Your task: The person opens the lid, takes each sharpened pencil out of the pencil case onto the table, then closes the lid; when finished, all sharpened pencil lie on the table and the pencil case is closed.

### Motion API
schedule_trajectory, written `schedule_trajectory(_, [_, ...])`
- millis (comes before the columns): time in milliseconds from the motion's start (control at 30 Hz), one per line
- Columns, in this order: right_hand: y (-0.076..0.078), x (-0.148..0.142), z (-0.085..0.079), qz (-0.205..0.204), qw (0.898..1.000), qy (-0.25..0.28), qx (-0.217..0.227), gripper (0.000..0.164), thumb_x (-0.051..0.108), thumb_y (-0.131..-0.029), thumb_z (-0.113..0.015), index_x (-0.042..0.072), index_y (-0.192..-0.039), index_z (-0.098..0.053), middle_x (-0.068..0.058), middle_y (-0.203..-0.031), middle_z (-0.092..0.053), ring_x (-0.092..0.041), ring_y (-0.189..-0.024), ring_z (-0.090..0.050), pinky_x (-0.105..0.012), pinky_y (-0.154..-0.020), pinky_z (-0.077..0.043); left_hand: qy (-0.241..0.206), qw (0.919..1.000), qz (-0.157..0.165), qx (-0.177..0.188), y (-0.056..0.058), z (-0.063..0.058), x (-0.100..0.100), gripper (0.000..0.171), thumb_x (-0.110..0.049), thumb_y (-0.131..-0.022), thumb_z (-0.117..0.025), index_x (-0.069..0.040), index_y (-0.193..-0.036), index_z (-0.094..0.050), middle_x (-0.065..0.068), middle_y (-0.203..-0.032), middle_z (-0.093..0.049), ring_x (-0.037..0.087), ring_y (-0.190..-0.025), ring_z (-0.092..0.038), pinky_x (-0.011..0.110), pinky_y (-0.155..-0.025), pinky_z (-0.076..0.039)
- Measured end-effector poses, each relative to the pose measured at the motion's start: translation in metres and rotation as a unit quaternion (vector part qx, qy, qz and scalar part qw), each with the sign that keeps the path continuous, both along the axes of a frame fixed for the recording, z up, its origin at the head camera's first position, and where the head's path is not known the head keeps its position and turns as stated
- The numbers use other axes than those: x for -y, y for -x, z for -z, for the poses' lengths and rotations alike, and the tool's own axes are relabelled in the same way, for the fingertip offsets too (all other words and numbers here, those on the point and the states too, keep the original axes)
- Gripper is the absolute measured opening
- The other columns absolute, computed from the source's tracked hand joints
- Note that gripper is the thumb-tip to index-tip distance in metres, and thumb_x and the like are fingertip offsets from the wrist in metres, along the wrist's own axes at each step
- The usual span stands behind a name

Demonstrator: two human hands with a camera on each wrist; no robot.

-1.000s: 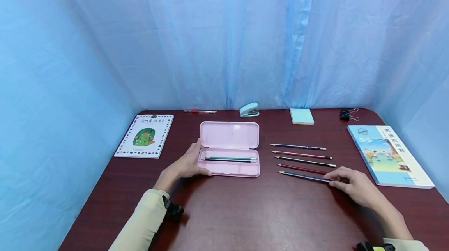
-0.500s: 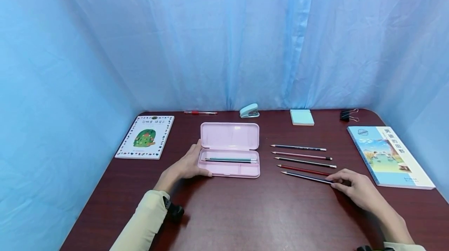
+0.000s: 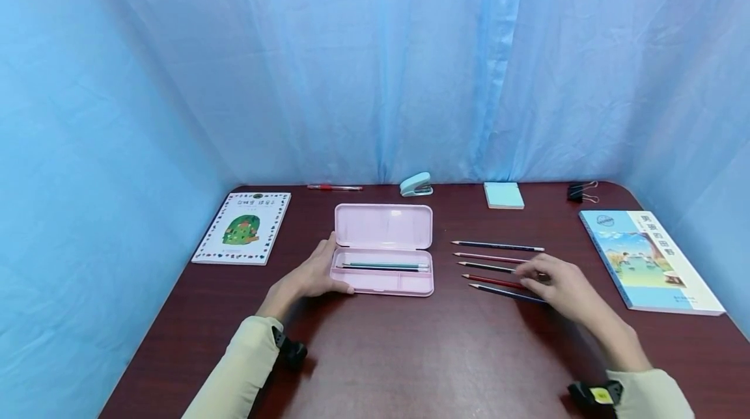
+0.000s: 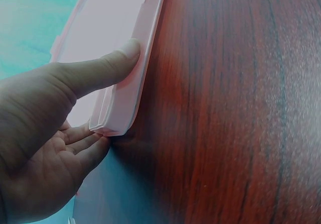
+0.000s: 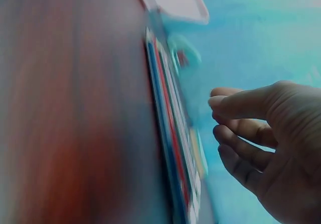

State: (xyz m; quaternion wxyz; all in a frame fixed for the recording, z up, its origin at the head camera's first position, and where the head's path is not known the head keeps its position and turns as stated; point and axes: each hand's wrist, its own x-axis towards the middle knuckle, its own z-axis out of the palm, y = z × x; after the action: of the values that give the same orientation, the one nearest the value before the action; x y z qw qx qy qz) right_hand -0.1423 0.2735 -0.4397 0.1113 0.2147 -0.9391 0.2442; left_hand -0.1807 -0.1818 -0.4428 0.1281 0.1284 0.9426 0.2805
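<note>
A pink pencil case [image 3: 383, 282] lies with its lid raised, and a teal pencil [image 3: 381, 265] and a dark pencil [image 3: 375, 269] rest in its long compartment. My left hand [image 3: 313, 272] holds its left end; the left wrist view shows the thumb on the front wall and the fingers at the side. Right of the case, several pencils lie in a row, the nearest one dark blue [image 3: 506, 293] and the one behind it red [image 3: 492, 281]. Above their blunt ends is my right hand [image 3: 559, 285], fingers loosely bent and holding nothing in the right wrist view.
At the back lie a red pen [image 3: 335, 187], a mint stapler [image 3: 416, 185], a sticky-note pad [image 3: 504, 196] and a black binder clip [image 3: 577, 193]. A white book [image 3: 241, 227] is at left, a blue-and-white book [image 3: 650, 263] at right.
My right hand has let go of the nearest dark blue pencil and moved up, away from me and slightly left over the row. That pencil shifted slightly right earlier. My left hand stays put.
</note>
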Motion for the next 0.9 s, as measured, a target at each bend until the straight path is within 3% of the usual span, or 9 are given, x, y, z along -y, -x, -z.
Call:
schedule_trajectory(133, [0.020,0.044,-0.004,-0.058,0.998,0.025,-0.016,0.019,0.005,-0.078,-0.071,0.014,-0.095,-0.070,0.003,-0.095,-0.063,-0.018,-0.087,-0.060,-0.040,-0.074,-0.047,0.002,1.0000,-0.004,0.004,-0.001,0.000,0.000,0.124,-0.045,-0.065,-0.080,-0.009,-0.148,0.004,0.014,-0.148,-0.018,0.023,-0.131,-0.025,0.040,-0.108,-0.023])
schedule_trajectory(400, [0.046,0.133,-0.003,-0.134,0.986,0.080,0.055,0.021,0.006,-0.081,-0.067,0.011,-0.101,-0.068,0.001,-0.098,-0.063,-0.018,-0.091,-0.058,-0.039,-0.080,-0.047,0.000,1.0000,-0.002,0.004,0.000,0.000,0.000,0.123,-0.043,-0.066,-0.080,-0.008,-0.148,0.004,0.015,-0.148,-0.018,0.023,-0.132,-0.024,0.040,-0.108,-0.023])
schedule_trajectory(600, [0.052,0.169,0.005,-0.200,0.975,0.040,0.090,0.023,0.007,-0.083,-0.065,0.007,-0.106,-0.065,-0.003,-0.103,-0.063,-0.020,-0.098,-0.057,-0.038,-0.086,-0.045,-0.001,1.0000,-0.003,0.007,0.000,-0.001,0.000,0.124,-0.043,-0.065,-0.081,-0.007,-0.148,0.004,0.015,-0.148,-0.018,0.024,-0.131,-0.025,0.040,-0.107,-0.023])
schedule_trajectory(733, [0.056,0.178,0.006,-0.200,0.974,-0.013,0.103,0.025,0.009,-0.084,-0.065,0.005,-0.109,-0.064,-0.006,-0.105,-0.064,-0.019,-0.099,-0.058,-0.038,-0.088,-0.044,-0.006,1.0000,0.002,-0.004,0.000,-0.001,0.000,0.124,-0.041,-0.064,-0.082,-0.003,-0.147,0.002,0.018,-0.147,-0.020,0.025,-0.132,-0.024,0.041,-0.107,-0.024])
schedule_trajectory(900, [0.063,0.181,0.004,-0.182,0.973,-0.011,0.141,0.026,0.003,-0.082,-0.064,0.003,-0.108,-0.065,-0.008,-0.098,-0.066,-0.019,-0.092,-0.060,-0.036,-0.082,-0.047,-0.004,0.9999,0.007,-0.009,0.000,-0.001,0.000,0.124,-0.041,-0.064,-0.082,-0.002,-0.147,0.002,0.018,-0.147,-0.020,0.024,-0.134,-0.023,0.039,-0.107,-0.023])
